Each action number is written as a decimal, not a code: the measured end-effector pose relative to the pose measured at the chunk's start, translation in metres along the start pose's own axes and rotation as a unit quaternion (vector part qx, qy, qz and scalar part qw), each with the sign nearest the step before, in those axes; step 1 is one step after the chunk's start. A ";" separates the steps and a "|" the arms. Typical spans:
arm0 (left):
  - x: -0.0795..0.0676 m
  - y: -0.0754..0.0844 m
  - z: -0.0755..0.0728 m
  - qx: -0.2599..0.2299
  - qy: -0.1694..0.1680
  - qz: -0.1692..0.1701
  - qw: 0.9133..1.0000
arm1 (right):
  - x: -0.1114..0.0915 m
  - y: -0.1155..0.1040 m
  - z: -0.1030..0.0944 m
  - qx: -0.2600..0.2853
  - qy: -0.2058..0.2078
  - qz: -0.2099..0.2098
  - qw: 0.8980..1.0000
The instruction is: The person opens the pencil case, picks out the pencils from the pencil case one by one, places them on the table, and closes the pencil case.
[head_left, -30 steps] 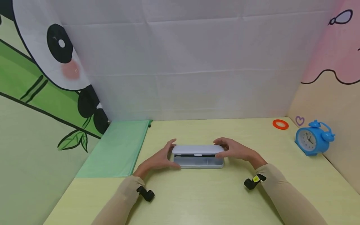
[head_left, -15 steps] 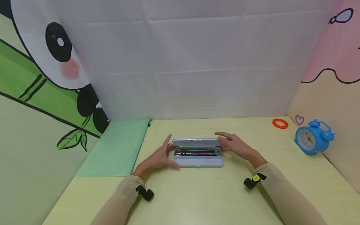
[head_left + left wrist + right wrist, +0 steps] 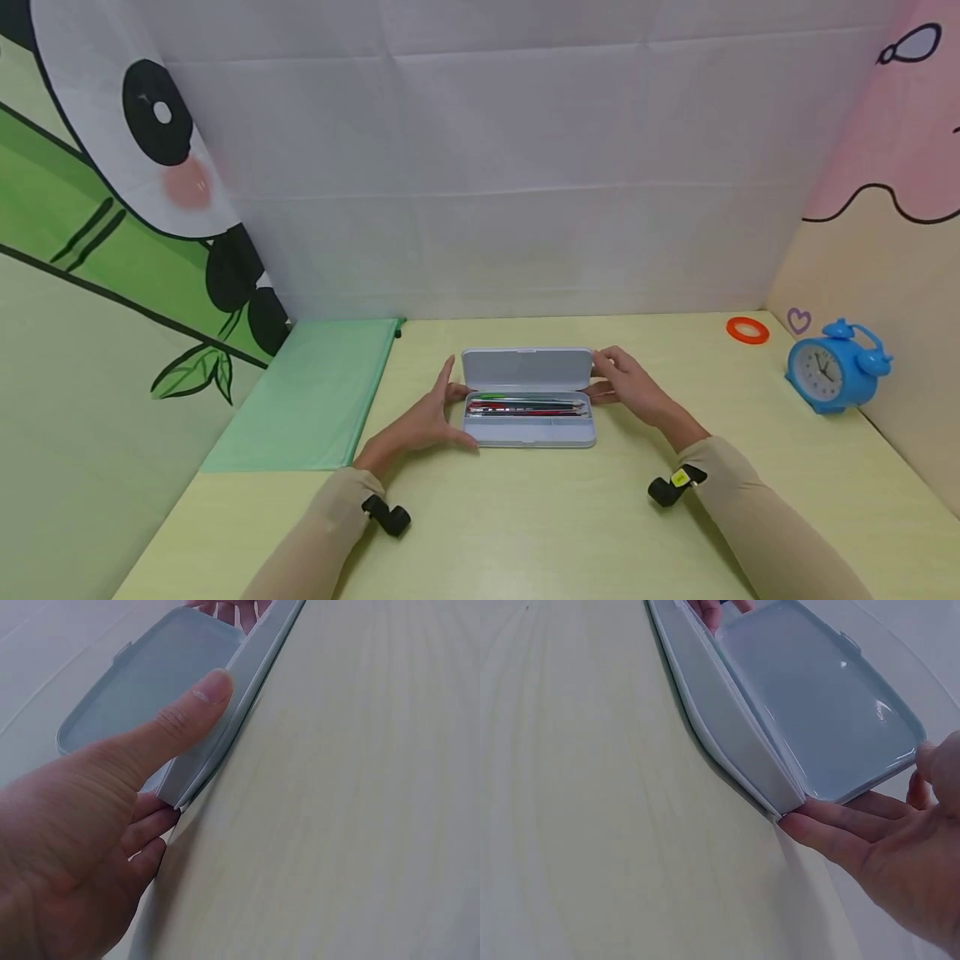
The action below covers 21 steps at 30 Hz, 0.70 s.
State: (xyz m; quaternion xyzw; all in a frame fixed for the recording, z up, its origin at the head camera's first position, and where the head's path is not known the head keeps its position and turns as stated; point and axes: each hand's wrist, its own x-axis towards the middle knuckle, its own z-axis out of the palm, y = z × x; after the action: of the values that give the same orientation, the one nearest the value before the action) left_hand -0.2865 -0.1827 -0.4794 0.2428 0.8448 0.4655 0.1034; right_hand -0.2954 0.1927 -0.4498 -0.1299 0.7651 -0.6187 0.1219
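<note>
An opened pencil case (image 3: pixel 510 432) lies on the table in the head view, its pale lid (image 3: pixel 527 369) tipped up and back. Several pencils (image 3: pixel 528 407) lie in its rear compartment. At the left end my left hand (image 3: pixel 420 423) holds the case, thumb along the front wall and fingers at the end, as the left wrist view shows. My right hand (image 3: pixel 636 389) is at the other end. In the right wrist view its thumb (image 3: pixel 930 759) is at the lid's edge, with fingers (image 3: pixel 832 829) against the base's corner.
A mint-green zip pouch (image 3: pixel 307 400) lies flat at the left of the table. At the back right are an orange ring (image 3: pixel 747 340) and a blue alarm clock (image 3: pixel 843 371). A light cloth wall (image 3: pixel 517 167) rises behind the table.
The lid has swung up and back from partly lowered to wide open, uncovering the pencils. My right hand has moved back with it; my left hand has stayed nearly still.
</note>
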 end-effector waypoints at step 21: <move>-0.001 0.003 0.001 0.084 -0.019 0.015 0.996 | 0.004 0.011 0.001 -0.097 0.012 -0.010 0.995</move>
State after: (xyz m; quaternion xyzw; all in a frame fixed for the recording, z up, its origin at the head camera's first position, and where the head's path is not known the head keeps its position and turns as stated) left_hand -0.2841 -0.1806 -0.4774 0.2720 0.8751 0.3897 0.0912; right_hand -0.2998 0.1928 -0.4604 -0.1418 0.8215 -0.5443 0.0936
